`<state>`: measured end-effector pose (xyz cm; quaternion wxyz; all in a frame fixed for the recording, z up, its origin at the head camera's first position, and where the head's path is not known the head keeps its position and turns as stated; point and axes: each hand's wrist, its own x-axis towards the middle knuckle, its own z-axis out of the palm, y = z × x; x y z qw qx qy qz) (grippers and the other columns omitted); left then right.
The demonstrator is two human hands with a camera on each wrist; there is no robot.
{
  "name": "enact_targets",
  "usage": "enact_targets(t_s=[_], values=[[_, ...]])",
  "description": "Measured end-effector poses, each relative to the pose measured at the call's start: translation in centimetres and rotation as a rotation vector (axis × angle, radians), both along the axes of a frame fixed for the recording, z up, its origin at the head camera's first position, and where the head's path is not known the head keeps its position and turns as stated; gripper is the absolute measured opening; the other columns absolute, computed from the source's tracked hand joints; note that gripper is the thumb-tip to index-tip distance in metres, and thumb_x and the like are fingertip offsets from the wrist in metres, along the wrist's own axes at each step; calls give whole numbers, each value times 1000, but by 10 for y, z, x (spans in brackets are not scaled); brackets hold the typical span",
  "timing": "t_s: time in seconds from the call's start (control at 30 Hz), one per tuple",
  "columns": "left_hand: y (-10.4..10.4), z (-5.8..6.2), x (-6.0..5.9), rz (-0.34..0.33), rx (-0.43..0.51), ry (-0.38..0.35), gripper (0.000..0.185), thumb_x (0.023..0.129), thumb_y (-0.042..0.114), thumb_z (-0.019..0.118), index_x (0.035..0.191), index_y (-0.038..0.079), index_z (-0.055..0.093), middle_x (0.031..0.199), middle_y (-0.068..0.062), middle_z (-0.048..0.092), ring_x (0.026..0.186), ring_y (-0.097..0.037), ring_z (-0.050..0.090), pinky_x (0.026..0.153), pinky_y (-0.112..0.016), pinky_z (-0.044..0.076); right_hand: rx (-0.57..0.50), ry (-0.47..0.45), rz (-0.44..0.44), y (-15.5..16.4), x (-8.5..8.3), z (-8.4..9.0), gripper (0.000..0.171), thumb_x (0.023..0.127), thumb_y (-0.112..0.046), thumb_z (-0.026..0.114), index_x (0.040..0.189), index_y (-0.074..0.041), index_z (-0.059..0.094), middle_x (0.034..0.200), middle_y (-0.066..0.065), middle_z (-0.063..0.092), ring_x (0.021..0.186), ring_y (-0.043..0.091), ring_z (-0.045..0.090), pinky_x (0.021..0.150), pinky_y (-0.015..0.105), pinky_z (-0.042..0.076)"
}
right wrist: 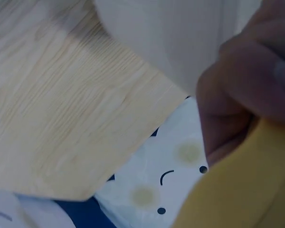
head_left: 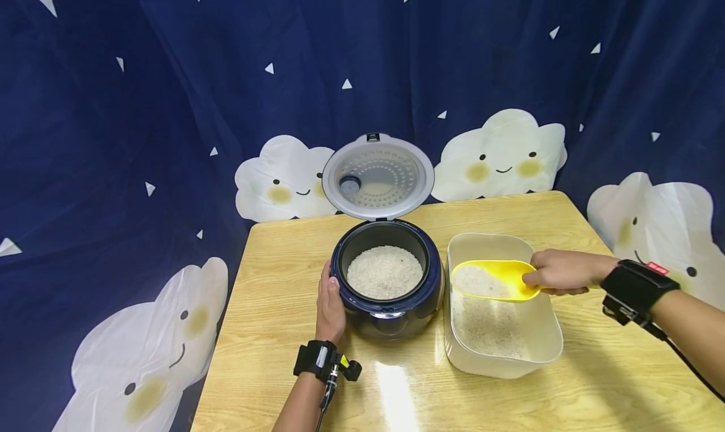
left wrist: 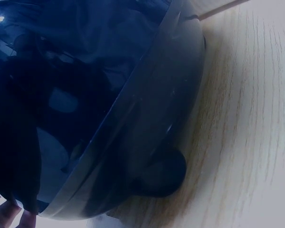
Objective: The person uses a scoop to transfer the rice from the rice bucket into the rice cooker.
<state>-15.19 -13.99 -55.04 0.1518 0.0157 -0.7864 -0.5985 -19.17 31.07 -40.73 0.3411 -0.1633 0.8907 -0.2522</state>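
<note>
The yellow scoop sits over the back half of the white tub, loaded with rice and roughly level, its mouth pointing toward nine o'clock at the rice cooker just beside the tub. The likeliest slip from here, as I judge it, is grain going over the scoop's open lip: it is fairly full, and any tilt toward nine o'clock while it is above the narrow gap between tub and cooker would drop rice onto the bench or down the cooker's dark shell. A second risk is the scoop's edge knocking the cooker's rim, which could jog the pot; a third is catching the raised lid, which stands open at twelve o'clock behind the pot. The pot already holds a bed of rice and more lies in the tub's bottom. The right hand comes in from three o'clock with the forearm low over the bench, fingers curled around the scoop's back end; the right wrist view shows fingertips pressed on the yellow plastic. The left hand lies at the cooker's nine o'clock side, palm and straight fingers flat against the shell, wrist toward six o'clock, bracing rather than gripping.
</note>
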Motion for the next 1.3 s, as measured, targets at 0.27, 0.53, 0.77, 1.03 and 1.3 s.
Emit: enact_targets(t_s=[0.27,0.53,0.77,1.03,1.3], values=[[-1,-1,0,5,-8,6,57,110,39,25,162,17,33,167,-8,39,156,-30,35,129,-56,27,-101,-89,-22,-18,4,16,44,96,-22,59,55,-17,44,46,-11,36,33,4,27,37,20,23],[-1,-3,-1,16,-11,-2,56,110,39,25,163,20,33,167,-8,38,156,-30,35,129,-56,26,-85,-57,-57,-39,3,24,47,101,-31,57,58,-15,48,48,-9,36,35,7,30,39,21,26],[-1,0,0,20,-5,-10,56,110,41,26,162,23,34,166,-7,40,156,-30,35,129,-57,27,-107,-46,-117,-63,-3,26,50,103,-36,56,58,-15,47,52,-8,37,38,9,31,41,21,26],[-1,-2,1,19,-10,-8,56,109,40,27,162,23,36,165,-8,42,155,-30,38,127,-58,29,-126,-54,-63,-92,-12,29,52,101,-44,58,59,-15,46,53,-8,37,42,11,36,45,22,30],[-2,2,0,16,-8,-21,56,109,41,28,161,24,37,165,-7,42,155,-30,37,128,-57,28,-159,-57,-73,-120,-19,29,38,100,-35,56,69,-14,50,59,-6,42,47,11,38,48,23,36]])
